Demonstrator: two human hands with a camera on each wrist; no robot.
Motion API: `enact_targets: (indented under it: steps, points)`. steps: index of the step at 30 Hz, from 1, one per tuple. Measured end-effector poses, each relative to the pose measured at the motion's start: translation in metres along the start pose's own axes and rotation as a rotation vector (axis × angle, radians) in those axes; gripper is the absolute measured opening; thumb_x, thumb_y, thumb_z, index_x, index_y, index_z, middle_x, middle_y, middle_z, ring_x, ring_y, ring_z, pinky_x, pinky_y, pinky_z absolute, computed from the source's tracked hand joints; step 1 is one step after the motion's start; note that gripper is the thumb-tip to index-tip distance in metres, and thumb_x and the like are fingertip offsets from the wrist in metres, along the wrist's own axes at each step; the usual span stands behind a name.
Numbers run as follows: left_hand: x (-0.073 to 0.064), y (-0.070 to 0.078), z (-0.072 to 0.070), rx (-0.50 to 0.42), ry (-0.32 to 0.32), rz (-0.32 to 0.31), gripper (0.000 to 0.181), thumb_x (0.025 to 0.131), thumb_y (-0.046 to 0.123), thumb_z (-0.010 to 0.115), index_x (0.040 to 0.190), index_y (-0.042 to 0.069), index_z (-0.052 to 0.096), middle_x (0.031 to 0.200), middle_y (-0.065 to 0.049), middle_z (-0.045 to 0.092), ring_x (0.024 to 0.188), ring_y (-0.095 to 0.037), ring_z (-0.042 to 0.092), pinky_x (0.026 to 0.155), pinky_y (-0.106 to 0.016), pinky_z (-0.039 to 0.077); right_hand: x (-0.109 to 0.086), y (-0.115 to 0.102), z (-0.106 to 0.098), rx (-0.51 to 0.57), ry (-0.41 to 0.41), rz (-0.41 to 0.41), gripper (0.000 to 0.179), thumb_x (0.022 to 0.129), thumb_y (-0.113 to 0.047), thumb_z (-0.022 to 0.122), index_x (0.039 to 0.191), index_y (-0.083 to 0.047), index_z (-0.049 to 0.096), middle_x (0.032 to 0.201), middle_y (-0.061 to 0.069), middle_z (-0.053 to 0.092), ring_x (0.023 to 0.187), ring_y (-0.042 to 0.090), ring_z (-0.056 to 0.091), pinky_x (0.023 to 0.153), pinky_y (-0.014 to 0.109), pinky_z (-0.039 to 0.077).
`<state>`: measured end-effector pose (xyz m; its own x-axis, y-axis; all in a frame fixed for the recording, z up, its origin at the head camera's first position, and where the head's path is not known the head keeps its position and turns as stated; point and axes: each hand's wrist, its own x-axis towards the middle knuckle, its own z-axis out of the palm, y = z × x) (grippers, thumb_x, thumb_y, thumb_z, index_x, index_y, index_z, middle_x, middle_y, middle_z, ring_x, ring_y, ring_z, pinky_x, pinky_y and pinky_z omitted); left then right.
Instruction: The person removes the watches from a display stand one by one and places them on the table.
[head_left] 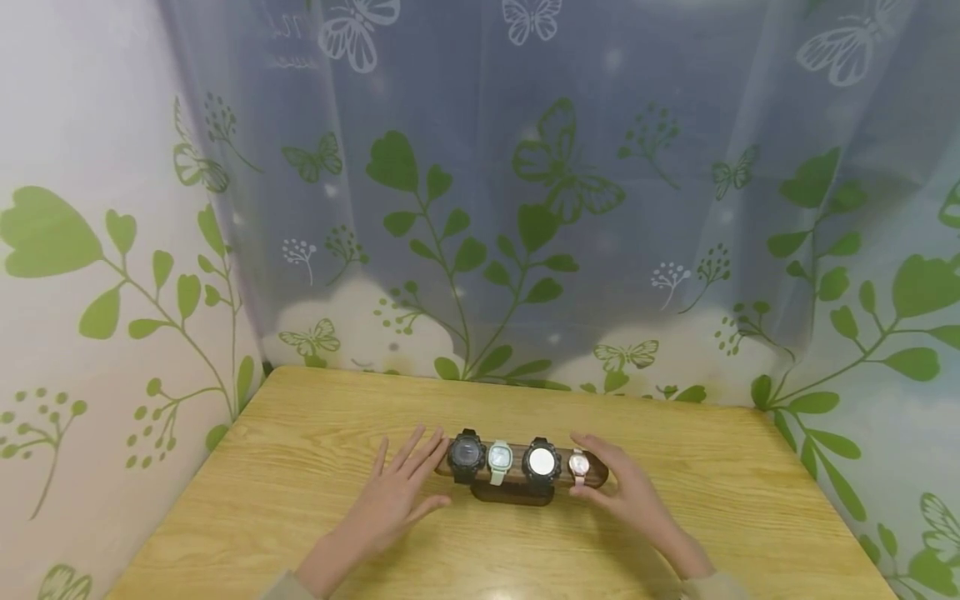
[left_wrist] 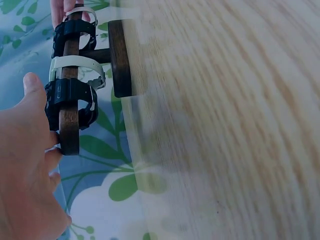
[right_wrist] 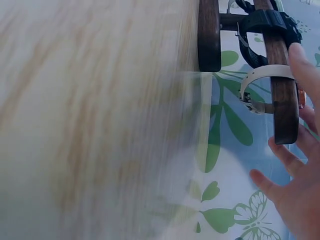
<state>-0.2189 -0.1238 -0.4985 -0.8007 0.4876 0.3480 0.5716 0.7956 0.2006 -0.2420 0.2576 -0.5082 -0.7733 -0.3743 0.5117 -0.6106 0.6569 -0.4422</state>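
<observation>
A dark wooden watch stand (head_left: pixel 513 495) stands on the table, its crossbar raised above a short base. Strapped along the bar from left to right are a chunky black watch (head_left: pixel 467 452), a mint-green watch (head_left: pixel 499 457), a black watch with a bright white face (head_left: pixel 541 462) and a small pale-pink watch (head_left: pixel 578 464). My left hand (head_left: pixel 393 496) has its fingers spread by the bar's left end. At the other end, my right hand (head_left: pixel 630 492) surrounds the pink watch, thumb in front and fingers behind. The right wrist view shows those fingers spread, without a clear grip.
The wooden tabletop (head_left: pixel 247 508) extends around the stand. A curtain (head_left: pixel 480 275) printed with green leaves and butterflies hangs behind the table's back edge, and similar printed fabric runs along both sides.
</observation>
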Motion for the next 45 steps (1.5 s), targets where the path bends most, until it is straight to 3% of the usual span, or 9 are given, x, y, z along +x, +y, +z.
enact_targets:
  steps: [12, 19, 25, 27, 30, 34, 45]
  points:
    - [0.000, 0.002, 0.001, 0.010, 0.017, 0.005, 0.081, 0.094, 0.046, 0.066, 0.160, 0.015, 0.031, 0.166, 0.001, 0.022, 0.154, -0.030, 0.019, 0.119, -0.069, 0.010, -0.001, -0.001, -0.002, -0.060, 0.009, -0.030, 0.071, 0.072, -0.026, 0.090, 0.136, -0.013, 0.063, 0.135, 0.011, 0.066, 0.126, 0.042, 0.057, 0.095, 0.067, 0.050]
    - [0.001, 0.003, 0.001, 0.011, 0.031, 0.017, 0.079, 0.094, 0.045, 0.067, 0.158, 0.012, 0.035, 0.165, 0.000, 0.024, 0.153, -0.032, 0.022, 0.118, -0.070, 0.012, -0.003, 0.001, -0.007, -0.100, 0.049, -0.088, 0.072, 0.067, -0.025, 0.092, 0.132, -0.012, 0.066, 0.130, 0.007, 0.068, 0.120, 0.034, 0.060, 0.093, 0.061, 0.054]
    - [0.000, 0.002, 0.001, 0.038, 0.021, 0.018, 0.078, 0.097, 0.052, 0.059, 0.159, 0.014, 0.032, 0.166, 0.000, 0.023, 0.154, -0.031, 0.020, 0.118, -0.070, 0.013, -0.006, 0.005, -0.013, -0.107, 0.085, -0.117, 0.071, 0.065, -0.021, 0.092, 0.130, -0.011, 0.067, 0.127, 0.003, 0.069, 0.114, 0.029, 0.063, 0.091, 0.057, 0.055]
    - [0.000, 0.001, 0.001, 0.036, 0.017, 0.013, 0.078, 0.098, 0.055, 0.055, 0.160, 0.015, 0.031, 0.166, 0.000, 0.023, 0.154, -0.030, 0.019, 0.118, -0.069, 0.013, -0.007, 0.006, -0.015, -0.109, 0.095, -0.123, 0.070, 0.066, -0.020, 0.092, 0.130, -0.011, 0.067, 0.127, 0.003, 0.070, 0.114, 0.028, 0.064, 0.094, 0.053, 0.055]
    - [-0.001, 0.001, 0.001, 0.035, 0.014, 0.008, 0.077, 0.099, 0.059, 0.050, 0.159, 0.014, 0.032, 0.166, -0.001, 0.024, 0.154, -0.030, 0.019, 0.119, -0.069, 0.012, -0.010, 0.010, -0.018, -0.107, 0.110, -0.114, 0.068, 0.067, -0.018, 0.091, 0.130, -0.011, 0.067, 0.127, 0.004, 0.070, 0.114, 0.026, 0.064, 0.104, 0.033, 0.051]
    - [-0.001, 0.001, 0.002, 0.044, 0.014, 0.009, 0.078, 0.099, 0.060, 0.048, 0.160, 0.015, 0.030, 0.166, -0.001, 0.023, 0.154, -0.029, 0.018, 0.119, -0.069, 0.012, -0.016, 0.014, -0.025, -0.113, 0.151, -0.090, 0.068, 0.066, -0.014, 0.092, 0.130, -0.011, 0.067, 0.125, 0.007, 0.071, 0.112, 0.025, 0.064, 0.108, 0.008, 0.032]
    - [-0.001, 0.001, 0.002, 0.052, 0.021, 0.007, 0.078, 0.098, 0.057, 0.054, 0.160, 0.015, 0.031, 0.166, 0.000, 0.024, 0.154, -0.030, 0.019, 0.119, -0.068, 0.013, -0.030, 0.028, -0.058, -0.153, 0.223, -0.032, 0.070, 0.062, -0.005, 0.093, 0.128, -0.009, 0.069, 0.122, 0.010, 0.071, 0.112, 0.016, 0.062, 0.106, 0.001, 0.027]
